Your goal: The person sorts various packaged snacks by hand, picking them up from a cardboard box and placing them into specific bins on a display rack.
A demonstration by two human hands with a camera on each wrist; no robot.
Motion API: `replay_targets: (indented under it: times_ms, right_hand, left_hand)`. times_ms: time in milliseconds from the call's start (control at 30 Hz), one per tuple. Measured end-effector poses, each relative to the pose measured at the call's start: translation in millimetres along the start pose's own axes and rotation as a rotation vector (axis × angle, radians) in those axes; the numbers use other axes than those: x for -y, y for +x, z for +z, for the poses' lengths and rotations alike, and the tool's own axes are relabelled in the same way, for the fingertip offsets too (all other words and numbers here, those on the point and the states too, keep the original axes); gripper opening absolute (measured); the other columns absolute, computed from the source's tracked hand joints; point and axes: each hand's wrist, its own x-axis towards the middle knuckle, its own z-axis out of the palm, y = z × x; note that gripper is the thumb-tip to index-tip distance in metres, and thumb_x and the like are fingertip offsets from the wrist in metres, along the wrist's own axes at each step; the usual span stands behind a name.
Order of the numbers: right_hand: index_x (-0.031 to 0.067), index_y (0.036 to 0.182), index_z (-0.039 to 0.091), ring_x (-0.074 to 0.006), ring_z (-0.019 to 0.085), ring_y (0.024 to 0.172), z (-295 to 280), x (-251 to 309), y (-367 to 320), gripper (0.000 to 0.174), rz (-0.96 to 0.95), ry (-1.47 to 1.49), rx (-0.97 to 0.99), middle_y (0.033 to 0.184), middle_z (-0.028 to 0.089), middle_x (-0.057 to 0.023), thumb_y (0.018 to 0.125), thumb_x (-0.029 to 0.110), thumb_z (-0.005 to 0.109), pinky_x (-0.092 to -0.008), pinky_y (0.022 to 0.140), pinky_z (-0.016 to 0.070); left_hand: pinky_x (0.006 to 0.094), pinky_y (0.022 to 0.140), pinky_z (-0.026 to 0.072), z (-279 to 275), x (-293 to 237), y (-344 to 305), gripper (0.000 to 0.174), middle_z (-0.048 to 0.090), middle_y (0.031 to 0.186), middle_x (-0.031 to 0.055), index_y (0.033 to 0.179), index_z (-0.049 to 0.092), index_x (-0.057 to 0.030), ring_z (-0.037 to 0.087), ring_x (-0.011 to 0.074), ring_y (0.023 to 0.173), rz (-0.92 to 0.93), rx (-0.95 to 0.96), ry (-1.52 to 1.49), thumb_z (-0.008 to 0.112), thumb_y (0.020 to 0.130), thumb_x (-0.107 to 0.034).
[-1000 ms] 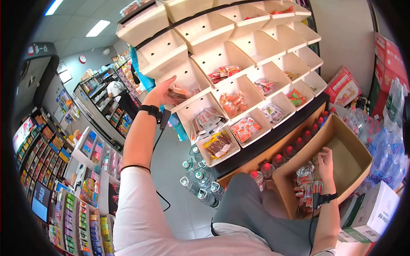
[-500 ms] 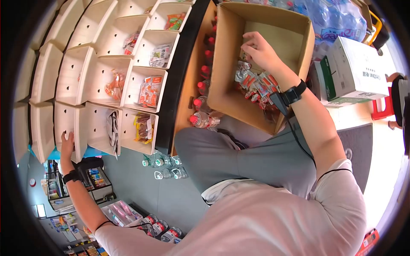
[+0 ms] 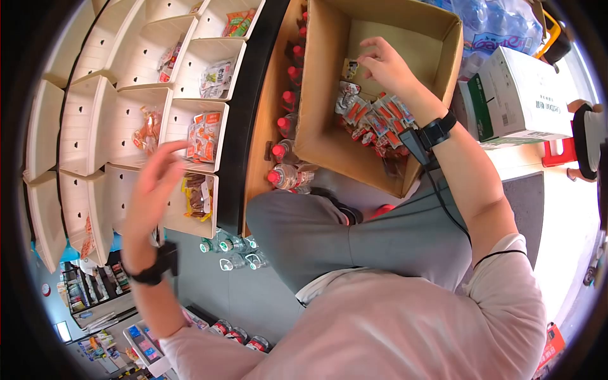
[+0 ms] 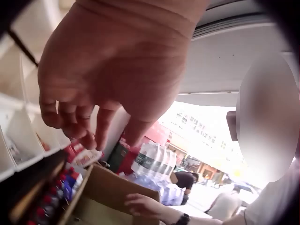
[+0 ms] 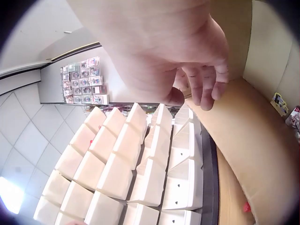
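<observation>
My left hand [image 3: 152,183], blurred in the head view, passes in front of the lower bins with nothing in its grasp. Its fingers hang loosely bent in the left wrist view. Behind it are a bin of orange-and-white packets [image 3: 204,136] and one of brown sticks in yellow wrappers [image 3: 197,195]. Over the cardboard box [image 3: 316,126] hovers my right hand [image 3: 389,69], fingers relaxed and nothing held. Inside the box lie a pile of small red-and-silver snack packets [image 3: 380,120] and a yellow-and-black packet [image 3: 350,68] near the fingertips.
Tiers of white bins [image 3: 82,142] fill the left side. Red-capped bottles [image 3: 288,126] line the gap beside the box. Right of it stand a white-and-green carton [image 3: 519,95] and wrapped water bottles [image 3: 500,25]. Large green-capped bottles [image 3: 231,244] stand on the floor.
My left hand has left a bin at the far left and swung across toward the box. Orange packets now show in that bin. The right hand stays over the box. The head view has turned.
</observation>
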Motion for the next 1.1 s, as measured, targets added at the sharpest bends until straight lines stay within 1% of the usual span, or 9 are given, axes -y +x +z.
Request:
replay_targets:
  times_ms: [167, 367, 533, 567, 767, 867, 967, 1033, 1100]
  right_hand:
    - [0.0008, 0.133, 0.053, -0.0237, 0.071, 0.087, -3, -37, 10, 0.048, 0.086, -0.262, -0.050, 0.110, 0.070, -0.0145, 0.089, 0.019, 0.063, -0.0363, 0.076, 0.0561]
    - [-0.0015, 0.130, 0.054, -0.0212, 0.068, 0.094, -14, -73, 20, 0.045, 0.161, -0.382, -0.096, 0.107, 0.068, -0.0153, 0.088, 0.015, 0.062, -0.0342, 0.081, 0.0542]
    - [-0.0034, 0.126, 0.058, -0.0225, 0.066, 0.097, -4, -116, 24, 0.042, 0.205, -0.530, -0.130, 0.108, 0.068, -0.0180, 0.088, 0.013, 0.062, -0.0345, 0.084, 0.0538]
    - [-0.0033, 0.125, 0.059, -0.0255, 0.067, 0.103, -3, -131, 19, 0.042, 0.384, -0.493, -0.090, 0.111, 0.069, -0.0198, 0.087, 0.014, 0.064, -0.0368, 0.087, 0.0536]
    - [-0.0044, 0.128, 0.057, -0.0354, 0.067, 0.108, 26, -290, 73, 0.050, 0.227, -0.857, 0.164, 0.112, 0.068, -0.0246, 0.087, 0.021, 0.067, -0.0423, 0.096, 0.0520]
    - [-0.0033, 0.126, 0.058, -0.0401, 0.065, 0.110, 49, -349, 122, 0.050, 0.134, -0.877, 0.040, 0.114, 0.067, -0.0268, 0.086, 0.023, 0.069, -0.0450, 0.098, 0.0507]
    - [-0.0027, 0.124, 0.059, -0.0418, 0.067, 0.105, 85, -331, 135, 0.048, 0.074, -1.085, -0.082, 0.111, 0.068, -0.0281, 0.085, 0.023, 0.070, -0.0448, 0.096, 0.0518]
    - [-0.0009, 0.123, 0.060, -0.0436, 0.067, 0.100, 95, -388, 155, 0.049, 0.082, -0.788, -0.192, 0.109, 0.068, -0.0285, 0.084, 0.024, 0.073, -0.0444, 0.091, 0.0528]
    - [0.0011, 0.122, 0.060, -0.0423, 0.068, 0.093, 101, -393, 163, 0.045, 0.174, -0.866, 0.105, 0.102, 0.069, -0.0267, 0.086, 0.023, 0.073, -0.0447, 0.083, 0.0535]
  left_hand:
    - [0.0219, 0.070, 0.0420, 147, 48, 116, 0.027, 0.059, 0.085, -0.0045, 0.118, 0.068, -0.0026, 0.052, 0.0059, 0.077, 0.045, 0.236, -0.870, 0.058, 0.103, -0.022]
    - [0.0274, 0.070, 0.0440, 269, 100, 186, 0.023, 0.059, 0.084, -0.0007, 0.111, 0.065, -0.0047, 0.050, 0.0128, 0.069, -0.422, 0.253, -1.593, 0.063, 0.097, -0.023]
    - [0.0299, 0.067, 0.0413, 301, 145, 194, 0.014, 0.055, 0.081, -0.0006, 0.106, 0.060, -0.0075, 0.047, 0.0135, 0.068, -0.621, 0.173, -1.783, 0.059, 0.096, -0.016]
    - [0.0301, 0.067, 0.0405, 302, 146, 199, 0.012, 0.054, 0.081, -0.0005, 0.105, 0.060, -0.0078, 0.046, 0.0136, 0.068, -0.599, 0.179, -1.827, 0.059, 0.095, -0.016]
    - [0.0301, 0.065, 0.0386, 285, 125, 207, 0.009, 0.053, 0.078, -0.0006, 0.101, 0.059, -0.0081, 0.045, 0.0143, 0.067, -0.559, 0.168, -1.905, 0.060, 0.093, -0.014]
    - [0.0289, 0.066, 0.0398, 282, 132, 203, 0.009, 0.053, 0.079, -0.0010, 0.100, 0.060, -0.0087, 0.046, 0.0128, 0.067, -0.539, 0.112, -1.882, 0.059, 0.093, -0.014]
    - [0.0263, 0.063, 0.0396, 285, 137, 201, 0.009, 0.053, 0.079, -0.0019, 0.100, 0.060, -0.0076, 0.047, 0.0101, 0.067, -0.475, 0.023, -1.819, 0.059, 0.093, -0.014]
    - [0.0254, 0.062, 0.0380, 287, 138, 202, 0.010, 0.053, 0.077, -0.0012, 0.099, 0.061, -0.0054, 0.047, 0.0095, 0.064, -0.508, -0.013, -1.729, 0.060, 0.092, -0.013]
    - [0.0246, 0.061, 0.0376, 293, 138, 203, 0.009, 0.053, 0.076, -0.0012, 0.099, 0.062, -0.0059, 0.046, 0.0089, 0.063, -0.467, -0.003, -1.733, 0.058, 0.094, -0.013]
